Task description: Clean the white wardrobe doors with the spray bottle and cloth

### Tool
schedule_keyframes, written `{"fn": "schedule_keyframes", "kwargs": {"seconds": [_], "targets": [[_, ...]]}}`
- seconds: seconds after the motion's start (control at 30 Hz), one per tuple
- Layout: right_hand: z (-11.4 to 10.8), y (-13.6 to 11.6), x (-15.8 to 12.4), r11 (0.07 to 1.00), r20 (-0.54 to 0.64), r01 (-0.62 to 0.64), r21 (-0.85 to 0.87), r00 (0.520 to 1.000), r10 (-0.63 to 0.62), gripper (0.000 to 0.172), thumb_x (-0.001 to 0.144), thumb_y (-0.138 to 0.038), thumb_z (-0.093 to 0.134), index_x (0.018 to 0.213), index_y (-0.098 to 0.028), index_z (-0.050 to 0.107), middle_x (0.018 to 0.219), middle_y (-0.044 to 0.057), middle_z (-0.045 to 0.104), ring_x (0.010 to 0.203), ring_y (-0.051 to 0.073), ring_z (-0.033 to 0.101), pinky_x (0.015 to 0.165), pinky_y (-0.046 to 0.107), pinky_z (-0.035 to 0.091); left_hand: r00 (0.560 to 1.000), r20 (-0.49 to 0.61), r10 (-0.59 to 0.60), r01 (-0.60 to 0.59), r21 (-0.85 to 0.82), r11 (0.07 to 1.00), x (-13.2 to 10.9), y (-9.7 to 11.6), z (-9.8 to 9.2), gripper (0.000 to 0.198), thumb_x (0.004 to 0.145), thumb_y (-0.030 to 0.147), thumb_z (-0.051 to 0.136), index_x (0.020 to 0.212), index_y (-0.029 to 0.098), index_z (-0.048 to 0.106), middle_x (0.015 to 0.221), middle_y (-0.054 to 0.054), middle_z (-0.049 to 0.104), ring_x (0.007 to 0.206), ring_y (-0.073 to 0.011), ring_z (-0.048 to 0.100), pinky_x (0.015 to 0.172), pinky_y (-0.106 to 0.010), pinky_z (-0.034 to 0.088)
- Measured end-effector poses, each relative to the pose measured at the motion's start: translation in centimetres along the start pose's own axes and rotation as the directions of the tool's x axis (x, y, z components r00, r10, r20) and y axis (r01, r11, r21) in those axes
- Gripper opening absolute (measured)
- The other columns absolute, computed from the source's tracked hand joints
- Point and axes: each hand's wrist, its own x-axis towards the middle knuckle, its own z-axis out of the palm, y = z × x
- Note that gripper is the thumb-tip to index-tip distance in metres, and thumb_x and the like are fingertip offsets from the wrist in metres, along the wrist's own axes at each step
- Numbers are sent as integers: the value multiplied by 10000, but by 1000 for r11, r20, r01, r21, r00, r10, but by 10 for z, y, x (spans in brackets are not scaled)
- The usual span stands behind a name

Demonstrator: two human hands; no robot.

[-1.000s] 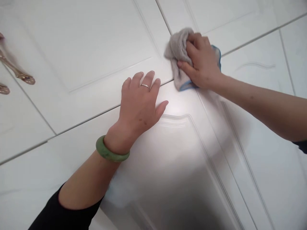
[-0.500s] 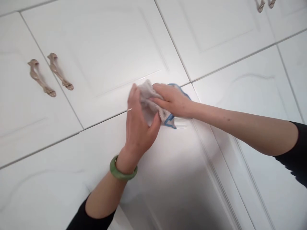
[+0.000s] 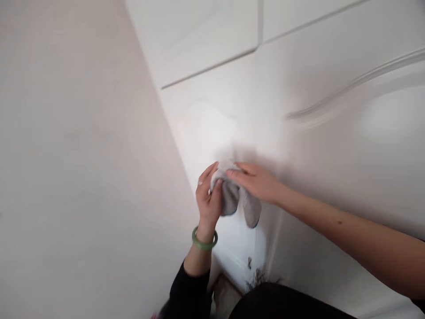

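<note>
A pale grey cloth (image 3: 229, 199) with blue edging is bunched between my two hands, its loose folds hanging below them. My left hand (image 3: 209, 195), with a ring and a green bangle at the wrist, grips the cloth from the left, thumb pressed in front. From the right, my right hand (image 3: 257, 180) pinches the upper part of it between thumb and fingers. Both hands are close to the white cabinet front (image 3: 212, 124); whether the cloth touches that surface I cannot tell.
A plain pale wall (image 3: 83, 146) fills the left side. Cabinet doors with a curved raised moulding (image 3: 352, 86) extend to the right. Low down are a small handle (image 3: 249, 263), a dark feathery patch (image 3: 257, 279) and a black rounded shape (image 3: 275, 301).
The view has swung left to the cabinet's edge and the wall. The paired handles have left the picture. Both hands now hold the cloth gathered up, with folds dangling.
</note>
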Motion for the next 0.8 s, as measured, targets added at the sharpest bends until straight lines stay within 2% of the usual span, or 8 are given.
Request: {"fn": "schedule_keyframes", "kwargs": {"seconds": [0.1,0.2,0.3,0.37,0.5,0.63,0.73,0.8], "targets": [[25,39,21,953,64,-138,271,990,126,421,935,-604,663,1065,-209,723,1097,73,783,1030,260,743,848,346,613,968,239,-70,44,111,993,19,-14,-44,469,1126,522,544,1417,250,791,1474,-84,783,1392,-299,731,1245,-476,559],[55,75,29,877,123,-260,404,965,230,572,867,-713,750,1146,-216,713,1168,101,774,1093,287,750,886,385,650,876,400,-268,218,166,962,34,-16,-82,512,1166,466,417,1369,202,805,1312,-59,855,1242,-276,815,1109,-409,646],[92,102,33,896,15,-235,378,969,248,674,866,-732,727,1341,-257,670,1418,106,723,1373,333,679,1162,497,596,847,351,-399,295,314,902,39,-24,-102,630,1190,415,290,1241,121,844,1149,-100,884,1061,-236,859,971,-362,700],[121,115,37,920,24,-207,334,977,212,793,861,-718,721,1503,-270,598,1615,106,608,1522,347,580,1300,541,490,816,299,-494,346,433,833,36,-37,-108,510,1166,440,474,1062,125,862,1055,-102,880,953,-206,856,952,-344,698],[176,136,44,936,193,-273,221,953,232,940,804,-721,751,1590,-246,550,1752,141,451,1592,394,502,1358,600,396,653,279,-704,477,571,668,17,-62,-125,226,1040,362,810,1006,139,798,998,-63,850,922,-199,829,913,-404,702],[213,154,50,938,121,-190,290,980,161,837,847,-726,660,1519,-230,608,1648,132,576,1568,360,530,1358,587,395,557,225,-800,580,584,568,-5,-61,-155,498,1160,342,507,795,99,743,890,-11,815,862,-101,815,943,-206,631],[227,161,53,935,73,-190,300,982,177,773,857,-643,631,1497,-210,632,1674,130,550,1605,339,491,1397,564,343,526,174,-832,636,569,521,-15,-53,-179,327,1111,390,675,1062,84,780,1102,-60,809,964,-154,802,970,-323,670],[232,161,54,928,103,-216,304,976,193,771,868,-627,635,1513,-205,634,1671,139,553,1606,344,493,1400,563,340,514,151,-845,669,546,504,-23,-49,-193,380,1073,452,743,1256,120,758,1242,-83,777,1034,-204,782,933,-369,687]]}}
